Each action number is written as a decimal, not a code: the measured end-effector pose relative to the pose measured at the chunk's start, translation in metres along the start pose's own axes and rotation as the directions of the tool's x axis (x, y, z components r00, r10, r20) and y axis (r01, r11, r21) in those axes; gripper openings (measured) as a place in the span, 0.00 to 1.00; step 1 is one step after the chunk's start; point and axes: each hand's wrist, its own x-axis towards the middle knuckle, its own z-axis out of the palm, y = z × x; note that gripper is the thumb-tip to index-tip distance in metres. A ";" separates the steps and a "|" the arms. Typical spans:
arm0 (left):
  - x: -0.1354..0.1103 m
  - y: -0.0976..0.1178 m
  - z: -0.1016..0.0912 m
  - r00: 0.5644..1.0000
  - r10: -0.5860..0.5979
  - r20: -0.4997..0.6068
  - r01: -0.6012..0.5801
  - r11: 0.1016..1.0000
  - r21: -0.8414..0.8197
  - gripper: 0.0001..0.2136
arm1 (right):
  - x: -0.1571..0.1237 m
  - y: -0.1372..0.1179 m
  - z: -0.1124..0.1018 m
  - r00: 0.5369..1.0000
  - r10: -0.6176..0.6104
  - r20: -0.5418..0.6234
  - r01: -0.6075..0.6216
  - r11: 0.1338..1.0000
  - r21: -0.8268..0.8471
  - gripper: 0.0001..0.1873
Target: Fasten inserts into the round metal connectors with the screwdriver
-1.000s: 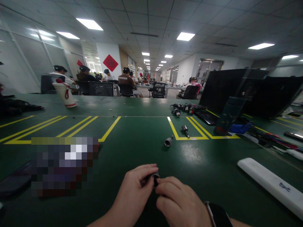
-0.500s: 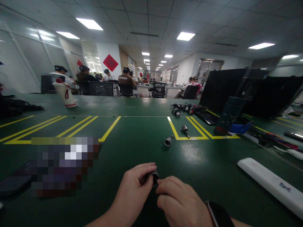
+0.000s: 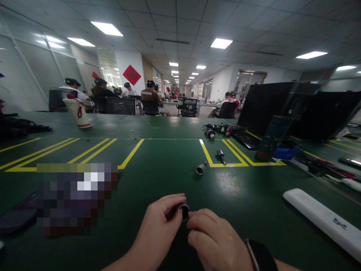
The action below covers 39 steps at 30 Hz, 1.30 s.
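Note:
My left hand [image 3: 158,229] and my right hand [image 3: 217,241] meet low in the middle of the view, over a green table [image 3: 158,177]. Both pinch a small dark round metal part [image 3: 184,210] with a shiny rim, held between their fingertips. A dark watch [image 3: 261,256] sits on my right wrist. Farther out on the table lie a silver socket piece [image 3: 200,168] and a small dark bit [image 3: 220,155].
Yellow lines mark boxes on the table. A white bar [image 3: 324,220] lies at the right, a dark bottle [image 3: 272,137] and black monitors [image 3: 265,103] behind it. More small tools [image 3: 220,130] lie farther back. A white cup [image 3: 77,111] stands far left. Seated people work in the background.
My hands have shifted very slightly; the small part now shows a little more between the fingertips. Nothing else has moved.

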 end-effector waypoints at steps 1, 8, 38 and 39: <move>-0.001 -0.001 0.000 1.000 0.000 -0.005 0.000 1.000 -0.009 0.13 | 0.000 0.000 0.001 1.000 -0.006 0.000 0.006 1.000 -0.026 0.17; -0.004 -0.001 0.000 1.000 -0.007 0.006 0.007 0.995 -0.102 0.13 | -0.004 0.000 0.005 0.998 -0.013 0.059 0.023 0.983 -0.182 0.16; -0.005 0.000 0.000 1.000 0.012 -0.019 -0.013 0.996 -0.089 0.12 | -0.004 0.006 0.003 0.993 -0.053 0.101 0.066 0.989 -0.130 0.14; -0.006 -0.002 0.001 0.999 0.028 -0.019 -0.029 0.997 -0.076 0.12 | -0.004 0.005 0.002 0.995 -0.048 0.089 0.058 0.993 -0.107 0.14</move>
